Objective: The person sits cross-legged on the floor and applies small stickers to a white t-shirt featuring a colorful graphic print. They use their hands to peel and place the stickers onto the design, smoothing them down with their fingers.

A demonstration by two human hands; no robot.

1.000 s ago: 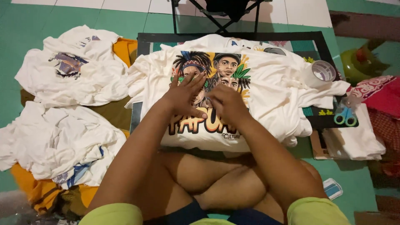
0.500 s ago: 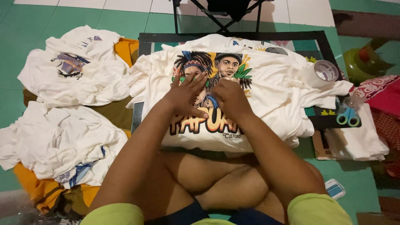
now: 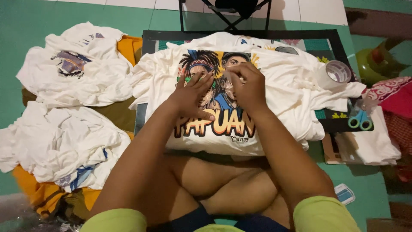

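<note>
A white T-shirt (image 3: 283,86) with a colourful print of two faces and orange lettering lies spread on a dark mat (image 3: 240,35) in front of my crossed legs. My left hand (image 3: 191,96) rests flat on the print, fingers apart, holding nothing. My right hand (image 3: 246,86) is beside it on the faces, its fingers curled and pinched on a small clear piece (image 3: 226,77) at the print. I cannot tell what that piece is.
A roll of clear tape (image 3: 337,73) sits on the shirt's right sleeve, with blue-handled scissors (image 3: 359,120) and folded white cloth (image 3: 373,146) beyond. Two heaps of white shirts (image 3: 77,73) (image 3: 60,146) over orange cloth lie at left. Black chair legs (image 3: 223,13) stand behind the mat.
My right hand has shifted a little up and to the right on the print, onto the faces. My left hand stays flat in nearly the same spot.
</note>
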